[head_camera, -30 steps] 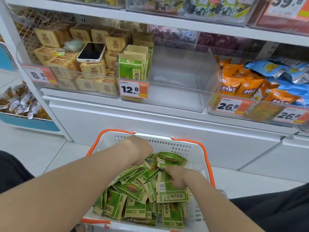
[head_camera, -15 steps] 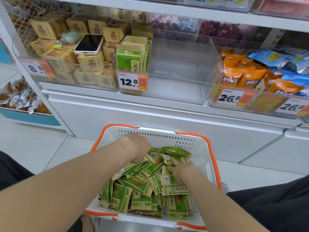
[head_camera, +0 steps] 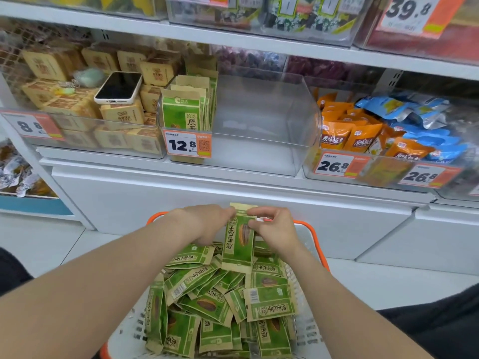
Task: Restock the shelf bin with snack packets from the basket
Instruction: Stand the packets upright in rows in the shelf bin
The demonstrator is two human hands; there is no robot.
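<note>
The left hand (head_camera: 204,224) pinched the top-left edge of one snack packet (head_camera: 238,244), and the right hand (head_camera: 274,229) pinched its top-right edge, fingers curled on the tan seal. The packet was green with tan ends. It hung below the fingertips over the heaped basket (head_camera: 320,251), its long axis running away from the person. The shelf bin (head_camera: 259,120) lay above and beyond both hands, its bare part nearer the right.

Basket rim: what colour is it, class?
The basket rim is orange, seen best in the head view.
</note>
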